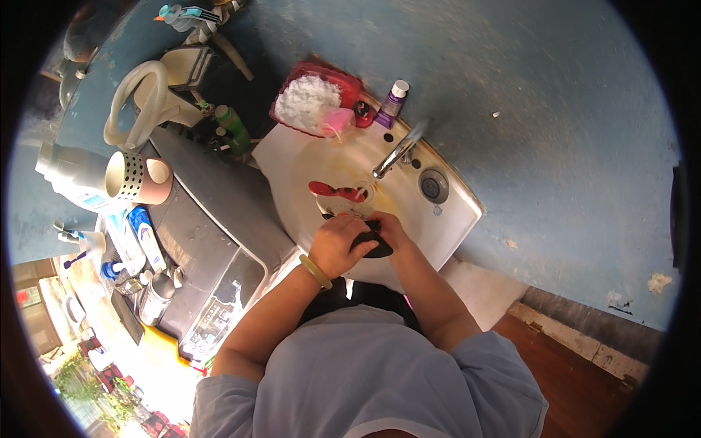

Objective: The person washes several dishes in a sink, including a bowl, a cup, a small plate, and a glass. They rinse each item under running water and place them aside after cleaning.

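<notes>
My left hand (340, 243), with a pale bangle at its wrist, is closed around a dark, flat object (373, 245) over the near part of the white washbasin (432, 235). On the right, my right hand (390, 229) grips the same object's far edge. What the dark object is, I cannot tell. Just beyond my hands, a red item with dark patches (337, 191) lies in the basin beside the drain. A round pale thing with dark specks (342, 207) is partly hidden behind my fingers. The chrome faucet (400, 150) reaches over the basin.
A red basket (350, 87) with white material and a purple tube (391, 104) stand on the basin's back rim. To the left is a grey washing machine (181, 219) bearing a pink cup (156, 180), a large white jug (76, 169) and several toiletries. A blue wall (547, 137) rises behind.
</notes>
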`<move>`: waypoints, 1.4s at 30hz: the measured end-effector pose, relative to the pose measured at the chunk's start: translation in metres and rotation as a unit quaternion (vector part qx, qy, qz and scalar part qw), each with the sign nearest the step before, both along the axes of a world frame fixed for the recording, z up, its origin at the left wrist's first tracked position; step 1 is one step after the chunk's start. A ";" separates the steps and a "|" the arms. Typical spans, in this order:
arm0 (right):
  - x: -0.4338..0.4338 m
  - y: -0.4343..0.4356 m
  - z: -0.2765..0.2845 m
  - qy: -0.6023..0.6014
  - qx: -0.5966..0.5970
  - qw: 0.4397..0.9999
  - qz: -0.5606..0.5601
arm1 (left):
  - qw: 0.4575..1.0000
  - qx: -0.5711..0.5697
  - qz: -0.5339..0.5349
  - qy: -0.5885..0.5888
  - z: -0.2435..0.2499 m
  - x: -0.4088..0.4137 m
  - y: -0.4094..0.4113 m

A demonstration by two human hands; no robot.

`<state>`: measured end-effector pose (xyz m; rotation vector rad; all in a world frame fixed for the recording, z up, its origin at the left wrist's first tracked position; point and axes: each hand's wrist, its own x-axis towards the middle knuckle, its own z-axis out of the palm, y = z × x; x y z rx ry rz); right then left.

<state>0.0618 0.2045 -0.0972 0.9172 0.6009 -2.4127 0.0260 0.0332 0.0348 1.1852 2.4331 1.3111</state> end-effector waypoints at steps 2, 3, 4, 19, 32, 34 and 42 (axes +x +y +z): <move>0.008 -0.004 -0.005 0.071 0.000 0.997 0.001 | 0.998 -0.001 0.056 -0.001 -0.003 0.000 -0.002; 0.010 -0.005 -0.007 0.106 0.000 0.994 0.000 | 0.998 -0.005 0.061 0.002 -0.004 -0.001 -0.002; 0.007 -0.007 -0.009 0.048 -0.074 0.996 0.000 | 0.998 -0.010 0.067 0.005 -0.003 -0.001 -0.003; -0.006 -0.031 0.005 0.007 -0.009 0.999 -0.052 | 0.951 0.011 0.307 0.037 -0.005 -0.003 -0.023; -0.038 -0.009 0.023 0.175 0.146 0.972 -0.063 | 0.676 0.234 0.346 -0.607 -0.050 -0.005 -0.023; -0.042 -0.005 0.029 0.180 0.164 0.968 -0.056 | 0.672 0.243 0.352 -0.604 -0.052 -0.007 -0.019; -0.057 0.010 0.030 0.191 0.199 0.961 -0.013 | 0.672 0.247 0.387 -0.580 -0.057 -0.017 -0.009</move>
